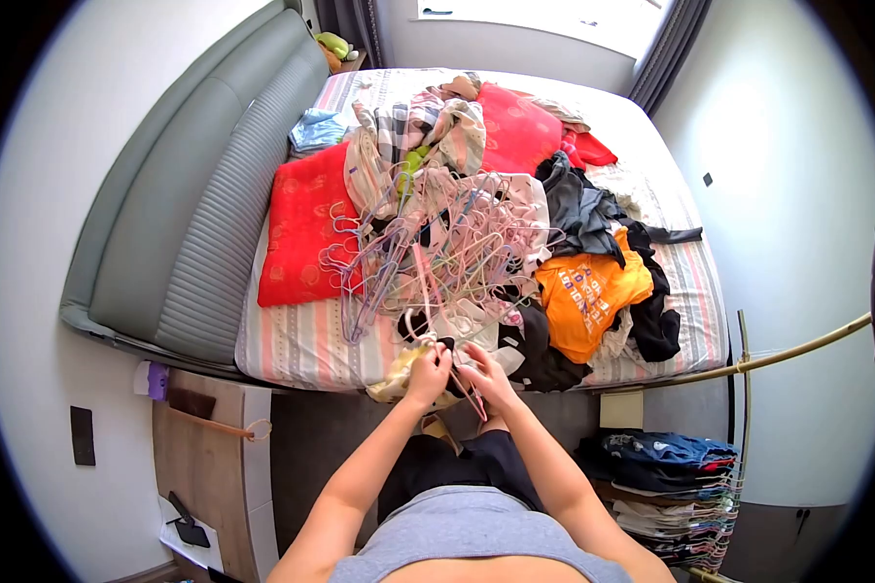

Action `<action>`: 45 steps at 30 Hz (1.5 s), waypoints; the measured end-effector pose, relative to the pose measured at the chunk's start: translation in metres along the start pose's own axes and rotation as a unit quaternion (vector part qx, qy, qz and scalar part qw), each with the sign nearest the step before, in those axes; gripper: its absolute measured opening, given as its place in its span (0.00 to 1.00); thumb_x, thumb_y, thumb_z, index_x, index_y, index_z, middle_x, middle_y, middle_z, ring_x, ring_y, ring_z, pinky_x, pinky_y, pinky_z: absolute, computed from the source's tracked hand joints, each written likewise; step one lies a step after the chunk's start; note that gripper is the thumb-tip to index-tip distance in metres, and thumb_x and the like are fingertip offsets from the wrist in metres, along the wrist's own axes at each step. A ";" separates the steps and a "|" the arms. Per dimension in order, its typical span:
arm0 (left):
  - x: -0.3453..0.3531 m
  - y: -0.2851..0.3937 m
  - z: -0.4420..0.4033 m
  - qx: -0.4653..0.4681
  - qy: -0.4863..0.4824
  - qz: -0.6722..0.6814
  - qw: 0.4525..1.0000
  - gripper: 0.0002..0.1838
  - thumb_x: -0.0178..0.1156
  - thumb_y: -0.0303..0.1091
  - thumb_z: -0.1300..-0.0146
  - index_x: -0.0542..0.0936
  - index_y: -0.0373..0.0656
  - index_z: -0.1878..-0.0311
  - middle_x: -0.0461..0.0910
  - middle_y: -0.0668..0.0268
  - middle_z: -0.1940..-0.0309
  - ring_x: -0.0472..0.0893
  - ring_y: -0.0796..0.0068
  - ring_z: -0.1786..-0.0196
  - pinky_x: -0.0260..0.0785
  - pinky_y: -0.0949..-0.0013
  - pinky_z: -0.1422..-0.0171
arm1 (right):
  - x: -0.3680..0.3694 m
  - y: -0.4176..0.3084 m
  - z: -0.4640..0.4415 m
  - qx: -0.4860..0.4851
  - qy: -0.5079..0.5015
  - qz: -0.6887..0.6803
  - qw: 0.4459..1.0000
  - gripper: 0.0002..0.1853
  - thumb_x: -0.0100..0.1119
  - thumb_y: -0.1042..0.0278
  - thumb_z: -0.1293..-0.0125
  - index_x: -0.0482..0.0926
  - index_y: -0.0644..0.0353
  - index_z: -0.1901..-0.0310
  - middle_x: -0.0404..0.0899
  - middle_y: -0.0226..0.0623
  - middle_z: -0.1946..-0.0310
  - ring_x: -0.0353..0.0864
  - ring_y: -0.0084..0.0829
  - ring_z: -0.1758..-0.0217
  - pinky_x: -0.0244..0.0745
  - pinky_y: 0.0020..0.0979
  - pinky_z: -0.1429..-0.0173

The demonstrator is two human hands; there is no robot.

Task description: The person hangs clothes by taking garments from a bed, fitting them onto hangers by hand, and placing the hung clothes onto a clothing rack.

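Note:
At the near edge of the bed, my left hand (428, 375) is closed with its fingers pinched together on a pale yellow and white garment (395, 377). Beside it my right hand (489, 379) is closed around a pink clothes hanger (475, 400), whose lower part slants down between my hands. Something dark shows at my fingertips, too small to make out. Just beyond them lies a big tangled heap of pink, purple and white hangers (437, 238) on the bed. Black and white clothes (535, 345) lie to the right of my right hand.
An orange printed T-shirt (588, 301) and dark clothes (578, 209) lie on the bed's right side. Red cushions (306, 228) sit left and back. A bamboo pole (807, 340) crosses at right, above hung clothes (666, 486). A wooden cabinet (209, 457) stands left.

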State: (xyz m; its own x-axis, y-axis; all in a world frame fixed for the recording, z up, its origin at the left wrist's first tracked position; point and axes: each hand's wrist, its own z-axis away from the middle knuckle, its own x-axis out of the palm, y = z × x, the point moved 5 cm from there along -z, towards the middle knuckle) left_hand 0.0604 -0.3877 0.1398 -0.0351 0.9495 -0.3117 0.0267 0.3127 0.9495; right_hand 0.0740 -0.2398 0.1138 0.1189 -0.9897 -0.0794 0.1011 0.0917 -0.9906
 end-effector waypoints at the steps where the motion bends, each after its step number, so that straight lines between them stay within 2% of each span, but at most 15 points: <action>1: 0.010 -0.002 0.005 0.036 -0.018 -0.027 0.999 0.11 0.52 0.33 0.39 0.77 0.37 0.58 0.79 0.54 0.72 0.78 0.57 0.69 0.68 0.63 0.63 | 0.010 -0.030 -0.001 -0.025 -0.059 -0.036 0.997 0.33 0.62 0.60 0.46 0.65 0.69 0.42 0.69 0.50 0.44 0.68 0.39 0.40 0.61 0.33 0.37; 2: 0.014 0.017 0.009 0.038 -0.071 -0.103 0.991 0.11 0.51 0.32 0.41 0.77 0.37 0.59 0.78 0.50 0.68 0.77 0.48 0.64 0.68 0.57 0.60 | 0.011 -0.033 -0.008 -0.041 -0.032 -0.015 0.999 0.34 0.63 0.60 0.46 0.63 0.70 0.41 0.69 0.51 0.44 0.68 0.40 0.39 0.61 0.33 0.37; 3: 0.017 0.027 0.014 0.106 -0.040 -0.111 0.987 0.10 0.52 0.33 0.42 0.75 0.37 0.61 0.78 0.51 0.69 0.76 0.48 0.64 0.68 0.56 0.61 | 0.011 -0.035 -0.013 -0.056 -0.006 0.006 0.998 0.35 0.63 0.61 0.46 0.61 0.70 0.40 0.69 0.52 0.44 0.67 0.40 0.39 0.61 0.33 0.37; 5: 0.030 0.025 0.029 0.066 -0.150 -0.158 0.974 0.10 0.53 0.32 0.43 0.75 0.36 0.61 0.78 0.51 0.68 0.77 0.48 0.64 0.69 0.55 0.62 | 0.003 -0.042 -0.016 -0.093 0.051 0.111 0.988 0.37 0.65 0.62 0.46 0.59 0.70 0.39 0.71 0.50 0.47 0.70 0.37 0.42 0.64 0.34 0.39; 8: 0.037 0.040 0.037 0.145 -0.137 -0.081 0.977 0.10 0.57 0.35 0.44 0.79 0.38 0.63 0.79 0.53 0.72 0.78 0.53 0.68 0.69 0.58 0.64 | -0.002 -0.020 -0.007 -0.060 0.048 -0.029 0.997 0.28 0.54 0.61 0.36 0.59 0.68 0.40 0.76 0.42 0.57 0.76 0.29 0.57 0.71 0.27 0.52; 11: 0.034 0.053 0.046 0.056 -0.190 -0.083 0.977 0.10 0.62 0.39 0.46 0.83 0.42 0.67 0.79 0.58 0.76 0.79 0.61 0.73 0.69 0.62 0.66 | -0.031 -0.006 0.010 0.052 0.101 -0.183 0.977 0.23 0.44 0.59 0.30 0.61 0.64 0.40 0.78 0.33 0.73 0.74 0.18 0.76 0.70 0.20 0.72; 12: 0.032 0.037 0.045 0.063 -0.155 -0.075 0.983 0.11 0.64 0.43 0.48 0.84 0.46 0.70 0.79 0.62 0.80 0.78 0.68 0.76 0.69 0.66 0.68 | -0.046 -0.009 0.019 0.032 0.084 -0.129 0.988 0.23 0.44 0.58 0.30 0.61 0.63 0.39 0.77 0.32 0.74 0.73 0.16 0.76 0.68 0.19 0.73; 15: 0.014 0.032 0.054 0.108 -0.092 -0.139 0.980 0.07 0.61 0.30 0.50 0.83 0.47 0.66 0.78 0.61 0.71 0.78 0.62 0.69 0.70 0.64 0.64 | -0.091 -0.026 0.053 0.017 0.020 -0.051 0.998 0.23 0.43 0.57 0.30 0.62 0.59 0.38 0.73 0.27 0.80 0.67 0.14 0.83 0.64 0.16 0.77; 17: 0.010 0.026 0.062 0.115 -0.054 -0.215 0.968 0.11 0.57 0.24 0.54 0.82 0.47 0.65 0.76 0.60 0.66 0.77 0.59 0.62 0.70 0.61 0.61 | -0.118 -0.014 0.073 -0.082 0.022 0.059 0.995 0.24 0.46 0.59 0.31 0.60 0.57 0.36 0.71 0.25 0.80 0.67 0.15 0.81 0.64 0.19 0.75; 21: 0.008 0.025 0.075 0.066 0.054 -0.324 0.942 0.15 0.54 0.21 0.56 0.83 0.48 0.65 0.76 0.63 0.62 0.74 0.57 0.59 0.68 0.62 0.54 | -0.162 -0.029 0.131 -0.154 0.101 0.168 0.968 0.12 0.56 0.65 0.37 0.79 0.58 0.54 0.76 0.33 0.80 0.74 0.21 0.78 0.69 0.23 0.71; 25: 0.023 0.031 0.090 0.060 0.085 -0.348 0.932 0.21 0.52 0.21 0.55 0.79 0.46 0.54 0.76 0.64 0.53 0.72 0.56 0.55 0.67 0.61 0.50 | -0.189 -0.041 0.170 -0.119 0.106 0.248 0.956 0.08 0.58 0.64 0.42 0.83 0.57 0.70 0.80 0.38 0.79 0.80 0.34 0.77 0.71 0.27 0.72; 32: 0.106 0.087 0.149 0.156 -0.021 -0.431 0.888 0.21 0.57 0.25 0.54 0.78 0.50 0.53 0.75 0.69 0.53 0.73 0.63 0.54 0.71 0.63 0.57 | -0.210 -0.053 0.211 -0.153 0.124 0.288 0.937 0.07 0.59 0.66 0.42 0.83 0.58 0.69 0.80 0.36 0.79 0.80 0.29 0.78 0.70 0.25 0.74; 37: 0.171 0.141 0.188 0.217 -0.080 -0.396 0.889 0.22 0.58 0.24 0.59 0.79 0.48 0.55 0.74 0.69 0.50 0.73 0.64 0.54 0.70 0.67 0.52 | -0.208 -0.053 0.228 -0.160 0.157 0.294 0.929 0.12 0.55 0.59 0.40 0.79 0.54 0.77 0.74 0.40 0.85 0.76 0.40 0.81 0.66 0.36 0.78; 39: 0.197 0.165 0.207 0.227 -0.119 -0.360 0.897 0.23 0.57 0.22 0.59 0.78 0.46 0.54 0.73 0.65 0.50 0.73 0.63 0.53 0.70 0.66 0.51 | -0.204 -0.044 0.230 -0.154 0.134 0.364 0.909 0.14 0.53 0.58 0.37 0.81 0.56 0.75 0.75 0.41 0.84 0.77 0.40 0.81 0.67 0.35 0.77; 45: 0.232 0.181 0.224 0.247 -0.180 -0.180 0.935 0.25 0.57 0.26 0.58 0.74 0.39 0.50 0.71 0.52 0.50 0.71 0.51 0.49 0.66 0.58 0.44 | -0.227 -0.019 0.241 -0.165 0.269 0.259 0.913 0.25 0.45 0.53 0.32 0.76 0.59 0.83 0.71 0.41 0.89 0.74 0.41 0.85 0.64 0.37 0.80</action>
State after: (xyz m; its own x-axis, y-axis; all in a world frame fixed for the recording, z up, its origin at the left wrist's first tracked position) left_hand 0.2808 -0.1054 0.2315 0.2062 0.6996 -0.6841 0.5387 0.5025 0.6762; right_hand 0.2829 0.0100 0.1771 -0.4445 -0.7416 -0.5025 -0.1452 0.6131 -0.7765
